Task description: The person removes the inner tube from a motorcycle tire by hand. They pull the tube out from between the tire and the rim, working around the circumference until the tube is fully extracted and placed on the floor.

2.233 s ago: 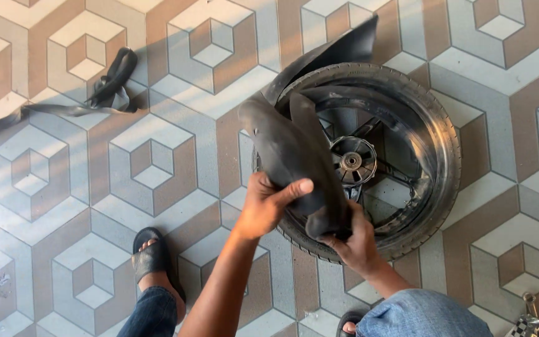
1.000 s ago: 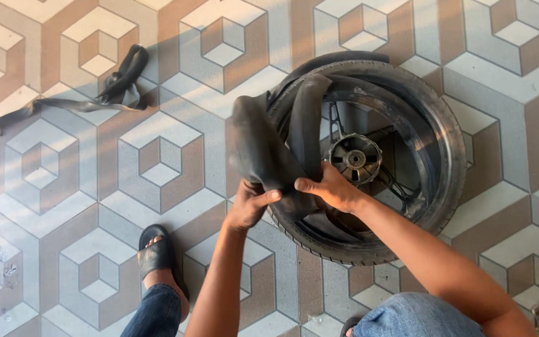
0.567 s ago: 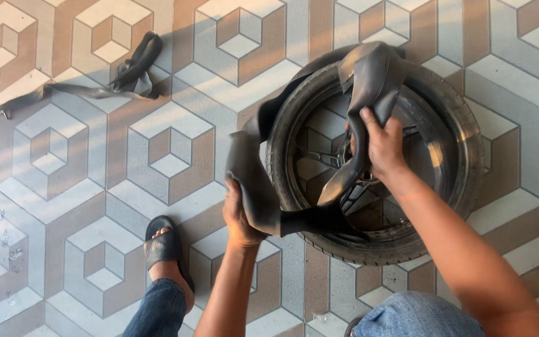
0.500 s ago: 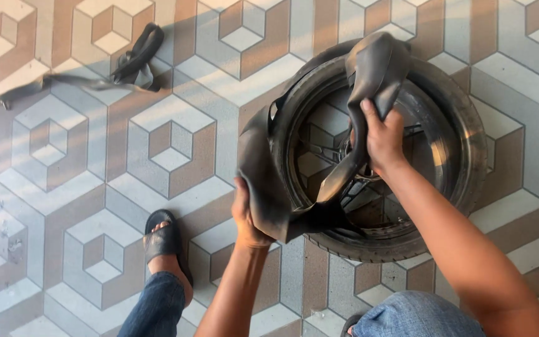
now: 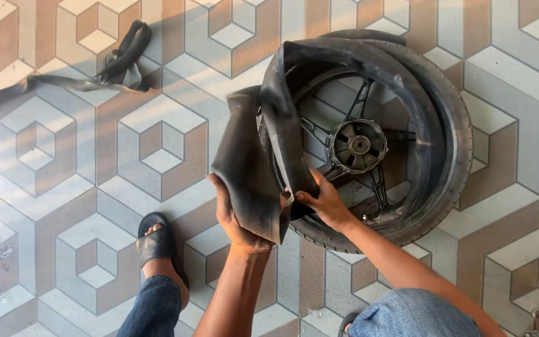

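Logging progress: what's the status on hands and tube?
Left hand grips inner tube. Right hand pinches it at wheel rim. Nothing blocking.

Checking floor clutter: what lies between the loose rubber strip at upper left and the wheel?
Head view: only bare patterned tile floor between the black rubber strip and the black spoked wheel.

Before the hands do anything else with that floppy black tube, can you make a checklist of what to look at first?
1. Left hand has hold of the inner tube: ok, it grips the loose fold from below.
2. Right hand on the tube at the tyre's edge: ok, fingers pinch it there.
3. Tube seated inside the tyre: not ok, a big fold hangs outside on the left.
4. Wheel lying flat on the tiled floor: ok.
5. Sandalled foot away from the wheel: ok, it stands apart.
6. Valve lined up with its hole: cannot tell, not visible.
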